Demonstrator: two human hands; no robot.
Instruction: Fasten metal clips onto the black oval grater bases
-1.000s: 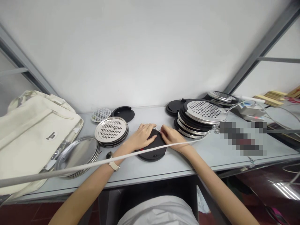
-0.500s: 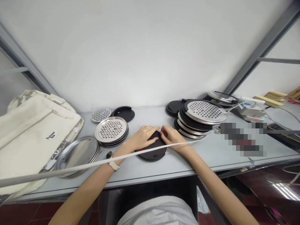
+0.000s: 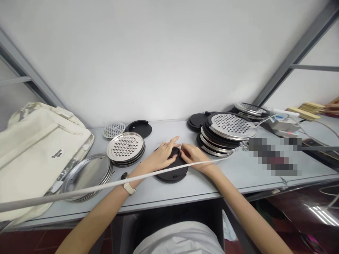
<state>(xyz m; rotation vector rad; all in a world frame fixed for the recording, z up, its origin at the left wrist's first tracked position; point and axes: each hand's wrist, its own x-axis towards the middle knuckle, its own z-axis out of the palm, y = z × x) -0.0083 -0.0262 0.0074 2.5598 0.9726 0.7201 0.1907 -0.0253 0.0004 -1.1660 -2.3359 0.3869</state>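
A round black plastic disc point(image 3: 172, 173) with a small hole near its front edge lies flat on the table before me. My left hand point(image 3: 162, 155) rests on its far left side, fingers spread, the index finger raised and the thumb stretched over the disc. At the far right edge of the disc, my right hand point(image 3: 192, 155) pinches with thumb and fingertips; a small thin bit shows there, too small to name. To the left stand a stack of perforated steel grater discs point(image 3: 126, 146) and a stack of plain round steel plates point(image 3: 88, 173).
A white cable point(image 3: 148, 175) crosses in front of my arms. On the right rises a tall stack of black and steel discs point(image 3: 233, 125). A cream bag point(image 3: 29, 151) lies at the left. Behind are a loose grater disc point(image 3: 113, 130) and a black lid point(image 3: 140, 129).
My left index finger has lifted and its fingers have spread apart. My right hand has barely moved. Another person's hand has come into view at the far right edge.
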